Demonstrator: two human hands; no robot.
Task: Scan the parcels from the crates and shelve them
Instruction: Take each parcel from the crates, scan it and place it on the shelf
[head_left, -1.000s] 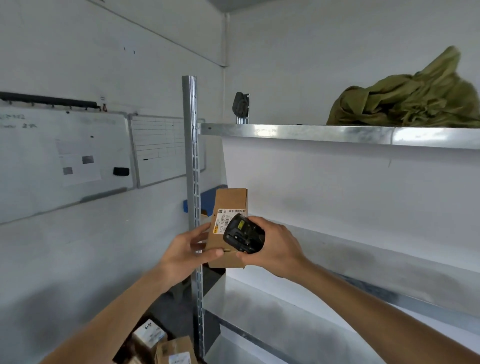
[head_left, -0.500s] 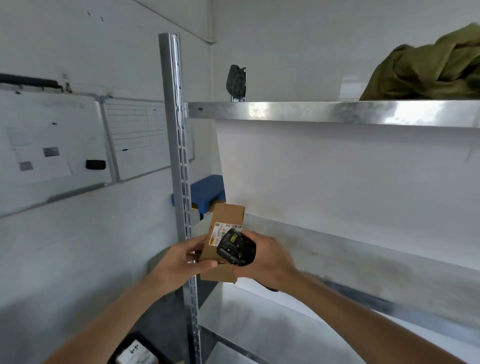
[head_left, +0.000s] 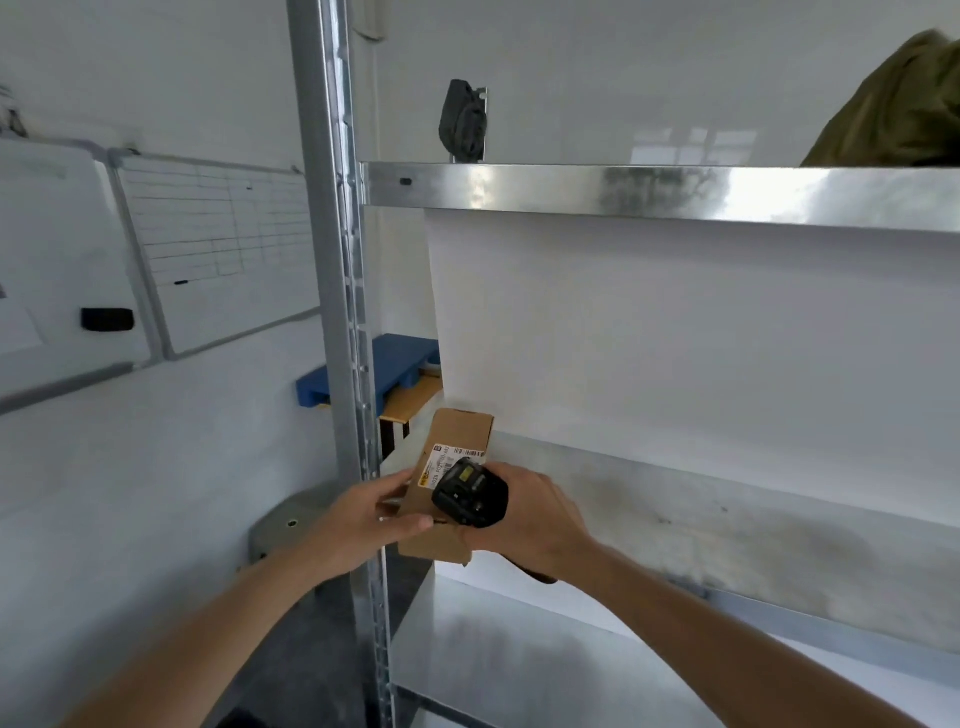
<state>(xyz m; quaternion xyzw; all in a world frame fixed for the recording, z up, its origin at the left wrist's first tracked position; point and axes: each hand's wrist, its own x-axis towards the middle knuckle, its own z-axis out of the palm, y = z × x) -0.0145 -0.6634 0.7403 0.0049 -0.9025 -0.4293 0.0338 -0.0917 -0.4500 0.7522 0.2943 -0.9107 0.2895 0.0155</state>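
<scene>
Since the earlier frame you've stepped closer to the rack, parcel and scanner staying together. Your left hand (head_left: 358, 525) pinches the cardboard parcel (head_left: 451, 483), fingers clamped on its left edge; your right hand (head_left: 524, 519) grips the black scanner (head_left: 470, 493) against its label, above the lower shelf (head_left: 519, 660). Beyond, the upper shelf (head_left: 649, 195) carries green cloth (head_left: 893, 109).

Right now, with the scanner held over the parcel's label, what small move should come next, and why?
Probably set the parcel onto the lower shelf: the left hand holds it just above that shelf, and the right hand already holds the scanner against its label.
</scene>
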